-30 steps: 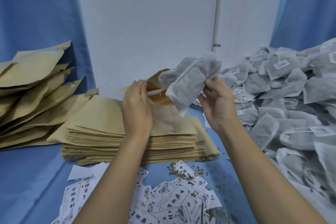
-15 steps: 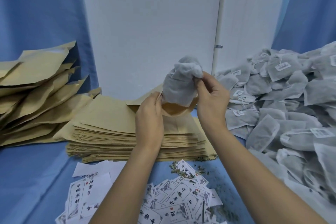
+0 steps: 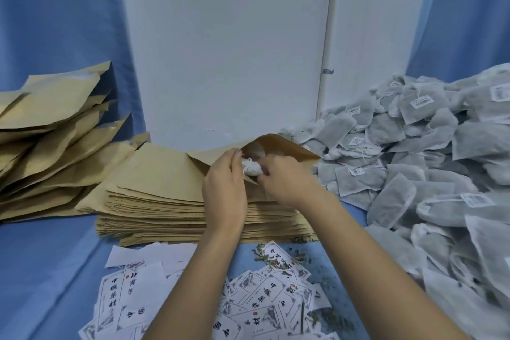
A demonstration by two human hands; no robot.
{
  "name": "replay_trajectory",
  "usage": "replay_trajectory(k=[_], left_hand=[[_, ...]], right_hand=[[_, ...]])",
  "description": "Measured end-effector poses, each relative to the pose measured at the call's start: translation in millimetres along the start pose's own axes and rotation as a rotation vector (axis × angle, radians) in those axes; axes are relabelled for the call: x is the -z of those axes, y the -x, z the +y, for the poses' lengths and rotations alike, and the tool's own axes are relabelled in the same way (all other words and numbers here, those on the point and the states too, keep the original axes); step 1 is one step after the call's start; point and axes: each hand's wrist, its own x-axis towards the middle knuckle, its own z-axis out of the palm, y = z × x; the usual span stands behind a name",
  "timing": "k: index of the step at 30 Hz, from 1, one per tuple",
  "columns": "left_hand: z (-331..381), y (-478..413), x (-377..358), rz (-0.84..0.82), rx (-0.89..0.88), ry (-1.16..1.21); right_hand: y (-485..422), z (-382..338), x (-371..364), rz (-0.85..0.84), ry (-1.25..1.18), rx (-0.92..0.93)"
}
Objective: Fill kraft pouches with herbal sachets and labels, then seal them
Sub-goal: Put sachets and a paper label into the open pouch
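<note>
An open kraft pouch (image 3: 287, 149) lies on top of the stack of flat kraft pouches (image 3: 165, 196), its mouth turned toward me. My left hand (image 3: 225, 182) grips the near left lip of the mouth. My right hand (image 3: 284, 179) pushes a white herbal sachet (image 3: 252, 168) into the opening; only the sachet's bunched end shows between my fingers. Printed paper labels (image 3: 256, 295) lie scattered on the blue cloth in front of the stack.
A big heap of grey-white sachets (image 3: 430, 163) fills the right side. Filled kraft pouches (image 3: 52, 130) are piled at the left. Loose herb crumbs (image 3: 298, 254) lie near the labels. A white wall panel (image 3: 226, 44) stands behind, with blue cloth (image 3: 41, 257) around.
The sachet bundle has gone from held high above the pouch down into its mouth. Both hands dropped lower, and the pouch now lies flatter on the stack.
</note>
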Motion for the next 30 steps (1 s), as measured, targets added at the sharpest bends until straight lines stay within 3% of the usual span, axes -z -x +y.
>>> replay_trajectory(k=[1, 5, 6, 13, 16, 19, 24, 26, 28, 30], left_hand=[[-0.4, 0.3, 0.8, -0.001, 0.005, 0.005], [-2.4, 0.1, 3.7, -0.025, 0.021, 0.009], [-2.9, 1.5, 3.6, -0.034, 0.029, 0.006], [5.1, 30.8, 6.2, -0.005, -0.052, -0.056], [9.3, 33.1, 3.5, -0.022, -0.042, -0.074], [11.1, 26.5, -2.0, -0.062, 0.006, -0.028], [14.9, 21.6, -13.4, 0.017, 0.026, 0.029], [15.9, 19.4, -17.3, 0.081, 0.029, 0.035], [17.5, 19.6, -22.2, 0.119, 0.026, 0.053], [21.3, 24.5, -29.3, 0.114, 0.012, 0.085]], right_hand=[[0.4, -1.4, 1.2, 0.011, -0.071, -0.023], [13.5, -8.3, 3.1, 0.397, -0.169, 0.006], [14.6, -10.6, 2.5, 0.400, -0.201, 0.021], [-14.0, -23.9, 0.0, -0.082, -0.164, -0.122], [-13.8, -20.6, -3.8, -0.109, -0.192, -0.116], [-2.4, -9.0, -6.1, 0.152, -0.361, -0.149], [33.4, 21.0, -9.4, 0.832, -0.591, -0.183], [47.2, 39.0, -6.7, 0.933, -0.596, -0.288], [56.4, 58.9, -2.2, 0.718, -0.384, -0.427], [63.9, 79.5, -2.6, 0.280, -0.048, -0.538]])
